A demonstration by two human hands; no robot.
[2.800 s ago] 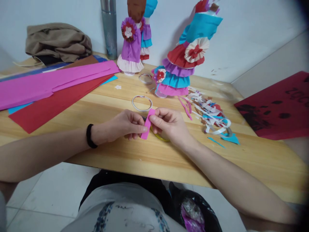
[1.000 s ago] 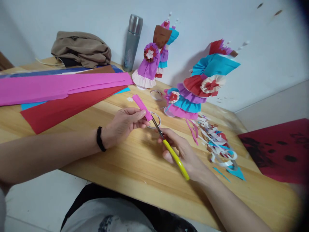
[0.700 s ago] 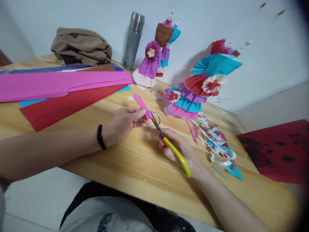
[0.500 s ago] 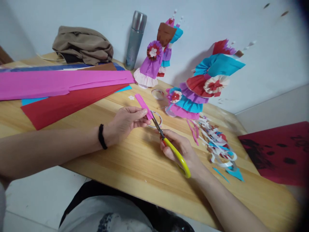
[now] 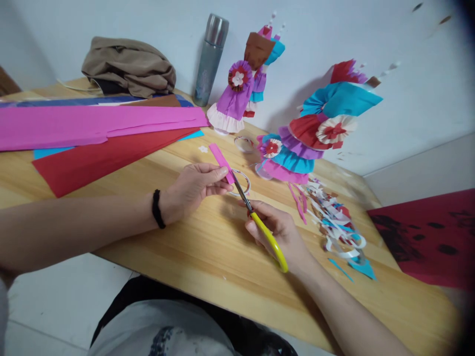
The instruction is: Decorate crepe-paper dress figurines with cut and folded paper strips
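Note:
A short strip of pink crepe paper [image 5: 220,156] is pinched between the thumb and fingers of my left hand [image 5: 198,184]. My right hand [image 5: 278,228] grips a pair of scissors [image 5: 270,239] with yellow handles. The scissors' blades touch the near end of the strip, and their tips are hidden there. Behind the blades lies a roll of tape [image 5: 243,182] on the wooden table [image 5: 193,247]. A small white flower piece [image 5: 203,149] rests just beyond the strip's far end.
Long pink paper [image 5: 74,123] and red paper [image 5: 104,160] lie at the left. At the back stand a brown cloth [image 5: 128,66], a flask [image 5: 211,59] and paper-dressed figures [image 5: 232,101], [image 5: 315,138]. Paper scraps [image 5: 336,222] are heaped right, near a red board [image 5: 430,237].
The scissors' yellow handles have drawn closer together in my right hand. My left hand and the pink strip keep nearly the same place; the whole view has shifted slightly.

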